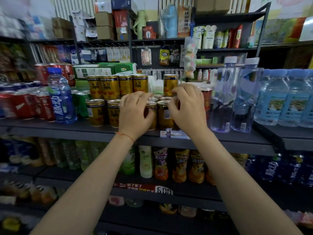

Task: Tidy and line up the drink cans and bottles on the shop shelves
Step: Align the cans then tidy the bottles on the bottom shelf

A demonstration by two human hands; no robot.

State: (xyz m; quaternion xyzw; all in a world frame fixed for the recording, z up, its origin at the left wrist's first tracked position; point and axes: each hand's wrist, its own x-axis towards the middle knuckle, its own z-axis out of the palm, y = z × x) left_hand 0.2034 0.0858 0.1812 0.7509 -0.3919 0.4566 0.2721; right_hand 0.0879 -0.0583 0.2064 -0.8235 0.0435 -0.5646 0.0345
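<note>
Gold drink cans point(97, 112) stand in rows on the dark middle shelf point(84, 128), with more gold cans point(110, 86) stacked on top behind them. My left hand point(135, 112) is wrapped around a front-row gold can point(151, 106). My right hand point(186, 107) curls over the neighbouring gold can point(165, 114), fingers on its rim. A lone gold can point(170, 82) stands higher up behind my right hand.
Red cans point(25, 106), green cans point(81, 102) and a blue bottle point(61, 99) stand to the left. Clear water bottles point(237, 99) and a shrink-wrapped water pack point(284, 102) fill the right. Tea bottles point(179, 165) line the shelf below.
</note>
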